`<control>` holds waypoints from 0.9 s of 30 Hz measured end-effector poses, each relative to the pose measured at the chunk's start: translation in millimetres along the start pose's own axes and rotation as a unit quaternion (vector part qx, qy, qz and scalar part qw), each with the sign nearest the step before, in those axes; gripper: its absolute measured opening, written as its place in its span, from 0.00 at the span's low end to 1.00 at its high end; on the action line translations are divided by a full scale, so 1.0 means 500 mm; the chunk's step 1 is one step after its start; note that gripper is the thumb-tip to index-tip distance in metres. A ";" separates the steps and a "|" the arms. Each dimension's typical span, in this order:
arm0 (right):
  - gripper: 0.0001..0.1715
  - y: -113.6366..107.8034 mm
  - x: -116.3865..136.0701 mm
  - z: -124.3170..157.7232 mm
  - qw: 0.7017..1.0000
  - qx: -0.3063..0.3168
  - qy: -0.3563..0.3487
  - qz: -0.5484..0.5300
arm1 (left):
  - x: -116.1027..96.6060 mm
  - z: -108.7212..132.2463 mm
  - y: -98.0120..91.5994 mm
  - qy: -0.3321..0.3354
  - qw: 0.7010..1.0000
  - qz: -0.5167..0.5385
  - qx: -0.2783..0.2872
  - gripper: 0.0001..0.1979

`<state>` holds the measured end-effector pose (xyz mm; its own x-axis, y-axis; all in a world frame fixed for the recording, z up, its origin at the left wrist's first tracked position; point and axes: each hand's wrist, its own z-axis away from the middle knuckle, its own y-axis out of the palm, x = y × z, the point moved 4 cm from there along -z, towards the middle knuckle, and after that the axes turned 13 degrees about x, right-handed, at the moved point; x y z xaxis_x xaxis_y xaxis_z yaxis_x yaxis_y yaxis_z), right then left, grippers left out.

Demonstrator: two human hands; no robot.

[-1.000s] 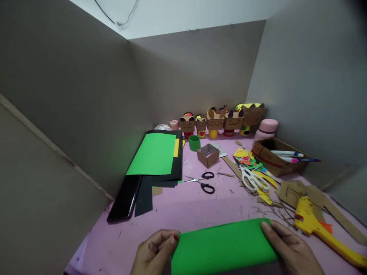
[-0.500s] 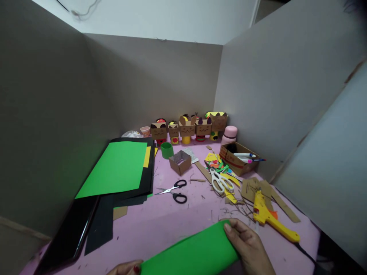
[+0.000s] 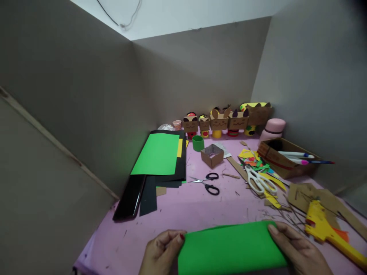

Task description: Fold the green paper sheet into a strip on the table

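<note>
Both hands, left hand (image 3: 162,252), right hand (image 3: 298,250), gripping green paper (image 3: 229,250), black scissors (image 3: 208,183) beyond, yellow glue gun (image 3: 329,233) right

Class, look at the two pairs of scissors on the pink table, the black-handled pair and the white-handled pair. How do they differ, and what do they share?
The black-handled scissors look smaller and slimmer; the white-handled scissors look bulkier. The black-handled scissors lie on bare pink table, handles to the right; the white-handled scissors rest on coloured paper scraps, handles toward the viewer. Both lie flat, and neither hand touches them.
</note>
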<state>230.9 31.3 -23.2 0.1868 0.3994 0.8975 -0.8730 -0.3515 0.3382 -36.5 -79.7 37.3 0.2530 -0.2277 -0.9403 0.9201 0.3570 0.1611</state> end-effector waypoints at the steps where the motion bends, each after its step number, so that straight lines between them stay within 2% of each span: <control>1: 0.18 -0.007 -0.002 -0.001 1.000 -0.003 0.006 0.006 | 0.001 0.000 0.000 0.000 1.000 0.007 0.001 0.14; 5: 0.21 -0.019 -0.007 -0.003 0.999 -0.016 0.020 0.028 | 0.010 -0.003 -0.005 0.000 1.000 0.015 0.015 0.15; 10: 0.19 0.001 0.006 -0.008 0.996 -0.024 -0.014 0.081 | 0.044 -0.022 -0.026 -0.007 0.999 -0.010 0.039 0.17; 12: 0.18 0.013 0.010 -0.016 0.992 -0.022 -0.029 0.120 | 0.057 -0.030 -0.036 -0.004 0.998 -0.056 0.032 0.17; 14: 0.17 0.025 0.010 -0.025 0.982 -0.006 -0.034 0.186 | 0.062 -0.037 -0.044 0.008 0.989 -0.151 0.010 0.16; 17: 0.16 0.035 0.006 -0.035 0.945 0.004 -0.042 0.323 | 0.058 -0.044 -0.047 0.035 0.946 -0.323 -0.009 0.14; 21: 0.15 0.041 -0.004 -0.040 0.862 -0.023 -0.047 0.505 | 0.064 -0.054 -0.042 0.045 0.873 -0.485 0.017 0.12; 27: 0.13 0.047 -0.022 -0.044 0.810 -0.030 -0.039 0.584 | 0.088 -0.064 -0.032 0.049 0.785 -0.616 0.026 0.14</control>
<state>198.2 37.3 -31.3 -0.7570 -0.2310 0.6112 -0.4944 -0.4089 -0.7670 -49.8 -66.7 -16.1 -0.8617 -0.2998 -0.4093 0.4591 -0.1174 -0.8806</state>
